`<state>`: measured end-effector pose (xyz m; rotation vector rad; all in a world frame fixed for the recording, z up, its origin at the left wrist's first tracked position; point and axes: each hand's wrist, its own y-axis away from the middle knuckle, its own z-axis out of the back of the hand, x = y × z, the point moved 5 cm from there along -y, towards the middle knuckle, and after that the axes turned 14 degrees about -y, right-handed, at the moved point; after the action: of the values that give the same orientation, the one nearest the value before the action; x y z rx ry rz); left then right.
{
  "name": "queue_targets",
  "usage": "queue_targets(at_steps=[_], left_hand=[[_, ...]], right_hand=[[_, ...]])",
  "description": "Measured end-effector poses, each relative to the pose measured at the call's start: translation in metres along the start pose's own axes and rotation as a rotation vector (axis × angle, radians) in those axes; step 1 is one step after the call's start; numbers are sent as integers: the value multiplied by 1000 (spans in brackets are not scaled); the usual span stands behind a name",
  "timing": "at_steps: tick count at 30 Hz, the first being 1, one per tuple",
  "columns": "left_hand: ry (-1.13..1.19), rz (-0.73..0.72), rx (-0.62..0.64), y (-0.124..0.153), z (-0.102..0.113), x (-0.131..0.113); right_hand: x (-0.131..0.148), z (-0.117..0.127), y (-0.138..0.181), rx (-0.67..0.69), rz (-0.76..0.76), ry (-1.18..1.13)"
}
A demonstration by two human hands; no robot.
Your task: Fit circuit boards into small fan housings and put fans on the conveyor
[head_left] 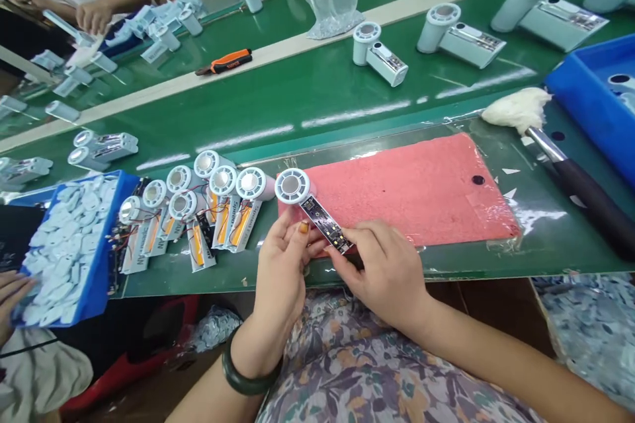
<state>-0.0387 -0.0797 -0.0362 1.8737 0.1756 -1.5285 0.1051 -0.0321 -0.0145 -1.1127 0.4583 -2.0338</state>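
My left hand [284,258] is closed around the handle of a small light-blue device with a round head [292,186]. A black circuit board [326,221] with small yellowish parts lies along that handle. At the board's lower end, the fingers of my right hand [384,271] grip the device too. Both hands are over the left end of a pink mat [397,188]. Just left of them stand several similar devices [223,180] with wires and orange-and-white parts showing. My palms hide much of the handle.
A rubber-handled hammer [570,172] with a cloth-wrapped head lies to the right, near a blue bin [605,99]. Another blue bin [114,225] of pale plastic pieces is at left. Finished-looking devices [381,56] and orange pliers [231,61] sit beyond. Co-workers' hands [94,15] show at left.
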Motion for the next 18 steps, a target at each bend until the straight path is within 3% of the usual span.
queue_targets(at_steps=[4, 11, 14, 18], left_hand=[[142, 45, 5, -7, -1, -10], [190, -75, 26, -6, -7, -12], [143, -90, 43, -10, -9, -14], [38, -115, 116, -28, -12, -24]], right_hand=[[12, -2, -1, -63, 71, -37], [11, -5, 11, -70, 73, -102], [3, -4, 11, 16, -19, -245], [-32, 2, -13, 125, -288, -603]])
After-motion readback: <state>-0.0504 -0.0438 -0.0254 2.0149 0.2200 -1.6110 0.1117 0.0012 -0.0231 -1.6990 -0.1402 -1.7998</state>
